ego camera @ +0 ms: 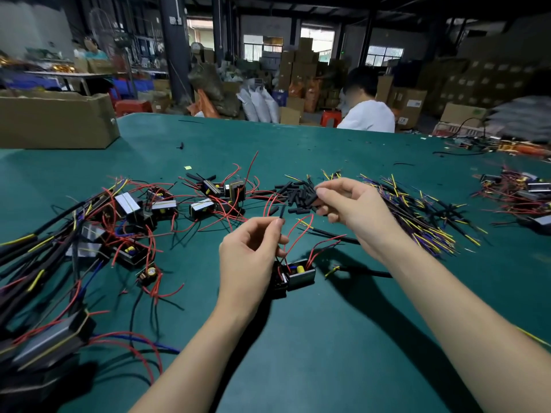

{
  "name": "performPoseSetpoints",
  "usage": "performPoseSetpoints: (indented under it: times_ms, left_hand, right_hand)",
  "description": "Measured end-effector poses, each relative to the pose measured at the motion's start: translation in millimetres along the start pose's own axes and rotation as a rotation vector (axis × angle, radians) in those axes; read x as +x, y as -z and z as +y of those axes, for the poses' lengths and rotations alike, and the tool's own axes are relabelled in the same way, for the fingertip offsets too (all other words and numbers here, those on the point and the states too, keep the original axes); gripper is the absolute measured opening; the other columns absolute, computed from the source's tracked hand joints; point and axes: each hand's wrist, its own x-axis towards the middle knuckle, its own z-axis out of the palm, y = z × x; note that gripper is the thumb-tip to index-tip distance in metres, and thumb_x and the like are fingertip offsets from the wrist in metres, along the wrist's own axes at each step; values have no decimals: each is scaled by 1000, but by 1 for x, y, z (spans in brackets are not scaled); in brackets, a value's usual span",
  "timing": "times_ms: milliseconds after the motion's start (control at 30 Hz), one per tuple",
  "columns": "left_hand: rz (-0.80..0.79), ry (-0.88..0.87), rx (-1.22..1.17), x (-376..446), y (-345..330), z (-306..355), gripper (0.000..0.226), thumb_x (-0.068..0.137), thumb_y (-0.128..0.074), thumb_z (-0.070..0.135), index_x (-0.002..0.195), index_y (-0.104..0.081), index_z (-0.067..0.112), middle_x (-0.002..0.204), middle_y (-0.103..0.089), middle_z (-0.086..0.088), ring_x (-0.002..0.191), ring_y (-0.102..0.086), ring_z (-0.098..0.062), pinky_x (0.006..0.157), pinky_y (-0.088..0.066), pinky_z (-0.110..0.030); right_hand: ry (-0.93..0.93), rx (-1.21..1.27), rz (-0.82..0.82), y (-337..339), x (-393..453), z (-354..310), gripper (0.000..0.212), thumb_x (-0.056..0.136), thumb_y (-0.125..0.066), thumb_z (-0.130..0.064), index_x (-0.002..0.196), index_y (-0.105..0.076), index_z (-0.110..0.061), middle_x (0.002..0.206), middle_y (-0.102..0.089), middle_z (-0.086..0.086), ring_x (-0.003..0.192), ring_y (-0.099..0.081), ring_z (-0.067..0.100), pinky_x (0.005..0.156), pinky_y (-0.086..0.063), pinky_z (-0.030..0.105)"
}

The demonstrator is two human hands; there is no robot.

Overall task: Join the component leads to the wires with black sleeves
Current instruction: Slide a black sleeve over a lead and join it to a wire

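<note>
At the far left a brown cardboard box [56,120] sits on the flat green table [328,338]. In front of it lies a messy heap of small boxy parts [131,210] with shiny grey sides, thin red wires and thick black cables.

The left hand [253,254] is next, held up above the table. Its thumb and first finger pinch a thin black sleeve [281,210] that stands up straight out of the fingertips. A bendy red lead [269,204] loops up just beside the sleeve. The other fingers are curled in.

Just below and to the right of that hand, a small component [293,275] rests on the table. It is a dark little box with a grey metal side and a yellow round bit on top. Thin red wires curl up from it toward the hands.

Behind the hands lies a pile of short black sleeves [293,193], like tiny smooth tubes.

The right hand [354,207] reaches over that pile. Its curled fingertips pinch one black tube at the pile's right edge.

Right of this hand is a big spread of thin yellow, purple and black wires [417,213]. Far right sits another small heap of parts [518,195].
</note>
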Motion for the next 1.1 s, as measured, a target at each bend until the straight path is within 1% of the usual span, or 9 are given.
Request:
performPoseSetpoints:
  times_ms: [100,200,333,433,533,667,800,967,1100]
  left_hand:
    - [24,-3,12,3,3,0,12,91,-60,12,84,-69,10,60,-65,4,50,-56,-5,54,-45,-14]
    - [16,22,10,4,1,-2,13,91,-61,12,80,-69,13,59,-63,5,50,-54,-6,54,-45,-15]
    - [0,1,48,2,-1,-4,16,89,-63,13,76,-70,18,59,-62,7,53,-51,-6,57,-43,-18]
    - [3,-6,47,3,-1,-3,15,89,-64,13,77,-71,17,58,-62,9,53,-51,-2,56,-41,-15]
    - [-5,-5,48,2,0,-2,13,89,-64,12,78,-71,14,58,-62,10,52,-52,-1,55,-41,-13]
    - [-12,-15,47,2,-1,-2,12,89,-64,12,80,-71,13,58,-62,12,51,-53,0,55,-41,-12]
    - [-16,-12,43,1,-1,-2,11,89,-64,11,81,-72,12,59,-63,11,51,-54,1,54,-40,-10]
    - [-19,-15,58,2,-1,-3,11,89,-64,12,82,-72,11,59,-63,11,52,-53,1,56,-40,-10]
    - [-20,-12,65,2,0,-4,11,89,-64,12,82,-72,11,58,-62,10,54,-54,1,57,-41,-11]
  right_hand:
    - [-73,-23,52,0,7,1,10,90,-62,-7,81,-64,-12,78,-64,7,64,-54,15,53,-38,17]
    - [-38,128,0,-3,8,0,7,89,-63,-8,83,-65,-11,72,-64,1,59,-55,9,52,-40,14]
    - [-23,123,-110,-7,2,-2,7,89,-63,-10,83,-65,-12,70,-66,-4,61,-56,8,52,-37,16]
    - [-50,135,-122,-8,-1,-3,8,89,-62,-9,82,-64,-13,67,-66,-7,61,-56,7,52,-36,16]
    - [-61,179,-113,-8,-2,-4,8,89,-62,-8,82,-64,-12,69,-66,-5,58,-57,6,51,-35,16]
    - [-59,182,-116,-9,-3,-2,9,89,-62,-8,81,-64,-12,70,-64,-3,60,-56,7,50,-35,16]
    - [-53,151,-133,-11,-4,-1,8,89,-62,-10,82,-64,-13,71,-65,-5,63,-56,9,53,-34,18]
    - [-23,168,-165,-9,-4,-2,8,89,-62,-10,82,-64,-13,68,-67,-7,61,-55,8,50,-35,16]
    - [13,105,-178,-9,-3,0,9,89,-63,-9,82,-65,-13,69,-67,-7,61,-55,9,52,-34,18]
